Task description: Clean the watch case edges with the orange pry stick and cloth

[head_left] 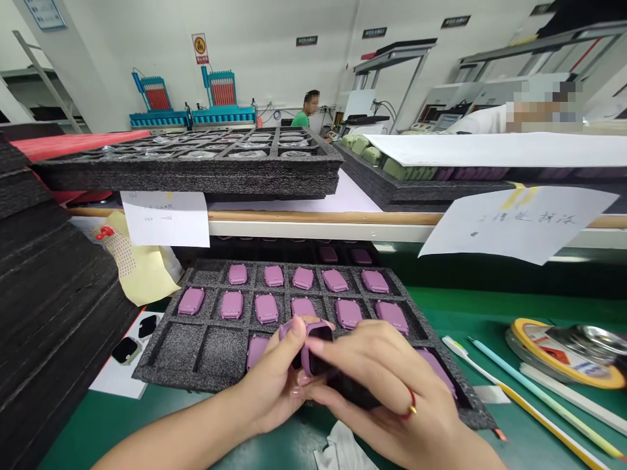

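Purple plastic, a small watch case (313, 349), sat pinched between both hands just above the near edge of the black foam tray (196, 359). The left hand (277, 385) closed on it from about eight o'clock, thumb over the top rim, while the right hand (386, 385) came in from four o'clock with fingertips pressed on the case's dark face. Both grips were narrow and shut on the case; neither hand was clearly nearer. Its long axis seemed to run roughly from twelve to six, though fingers hid the lower half.

At twelve o'clock from the grip lay rows of matching purple cases (304, 294) in their pockets. Empty pockets (223, 346) stood at nine o'clock, just beside the left hand. A raised shelf edge (313, 225) closed off the far side, so room overhead there was tight. At three o'clock lay long thin sticks (529, 391) and a tape roll (563, 356), well apart on the green mat (465, 313).
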`<state>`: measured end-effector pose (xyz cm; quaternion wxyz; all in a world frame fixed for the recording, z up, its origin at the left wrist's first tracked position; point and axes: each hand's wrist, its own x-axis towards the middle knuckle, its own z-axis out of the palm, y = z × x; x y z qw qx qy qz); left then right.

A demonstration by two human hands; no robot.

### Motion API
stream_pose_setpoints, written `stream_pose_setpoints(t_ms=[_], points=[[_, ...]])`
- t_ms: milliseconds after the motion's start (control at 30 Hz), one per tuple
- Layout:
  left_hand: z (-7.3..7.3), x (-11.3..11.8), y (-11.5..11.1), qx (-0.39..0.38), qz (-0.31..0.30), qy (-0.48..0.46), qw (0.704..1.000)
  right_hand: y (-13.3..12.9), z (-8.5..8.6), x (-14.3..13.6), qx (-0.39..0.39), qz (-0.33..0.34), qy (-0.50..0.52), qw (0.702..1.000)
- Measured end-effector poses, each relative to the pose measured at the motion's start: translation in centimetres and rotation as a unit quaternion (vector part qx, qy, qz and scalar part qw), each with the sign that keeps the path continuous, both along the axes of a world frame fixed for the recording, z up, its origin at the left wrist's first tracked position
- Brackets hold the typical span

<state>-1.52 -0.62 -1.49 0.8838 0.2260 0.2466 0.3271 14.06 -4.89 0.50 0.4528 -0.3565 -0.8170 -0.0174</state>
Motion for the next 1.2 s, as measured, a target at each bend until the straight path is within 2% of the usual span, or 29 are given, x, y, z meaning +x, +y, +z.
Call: stream_pose_setpoints(t_ms=[100, 233, 367, 567, 633, 700, 767, 833, 900, 967, 1100, 1200], points=[[-0.1, 0.2, 0.0, 0.026, 0.015, 0.030, 0.999, 0.1, -0.3, -0.1, -0.069, -0.022, 0.014, 0.997], [0.1, 0.3, 0.3, -0.010, 0.021, 0.018, 1.000, 0.2, -0.3, 0.2, -0.135, 0.002, 0.099, 0.986], [0.3, 0.0, 0.4, -0.040, -0.010, 0.007, 0.999, 0.6, -0.4, 0.8, -0.129, 0.017, 0.100, 0.986], [0.5, -0.1, 0.3, -0.034, -0.007, 0.009, 0.999, 0.5, -0.5, 0.8, -0.133, 0.016, 0.078, 0.988], [0.6, 0.0, 0.3, -0.037, -0.005, -0.004, 0.999, 0.6, 0.0, 1.1, -0.124, 0.000, 0.059, 0.990], [0.6, 0.1, 0.4, -0.049, 0.005, -0.033, 0.998, 1.3, 0.7, 1.7, -0.119, -0.043, 0.039, 0.991], [0.6, 0.3, 0.4, -0.055, 0.022, -0.061, 0.996, 3.0, 1.3, 2.4, -0.151, -0.093, 0.020, 0.984], [0.5, 0.3, 0.4, -0.045, 0.027, -0.085, 0.995, 5.5, 1.7, 3.0, -0.215, -0.116, -0.004, 0.970], [0.5, 0.2, 0.4, -0.022, 0.009, -0.101, 0.995, 8.6, 1.5, 3.1, -0.261, -0.115, -0.026, 0.958], [0.4, 0.1, 0.3, 0.016, -0.017, -0.105, 0.994, 11.7, 0.8, 2.7, -0.261, -0.121, -0.028, 0.957], [0.6, -0.2, 0.0, 0.080, -0.031, -0.023, 0.996, 16.1, -1.4, 1.5, -0.255, -0.122, -0.013, 0.959], [0.7, -0.1, 0.0, 0.081, -0.007, 0.029, 0.996, 16.8, -1.9, 1.4, -0.280, -0.103, 0.000, 0.954]])
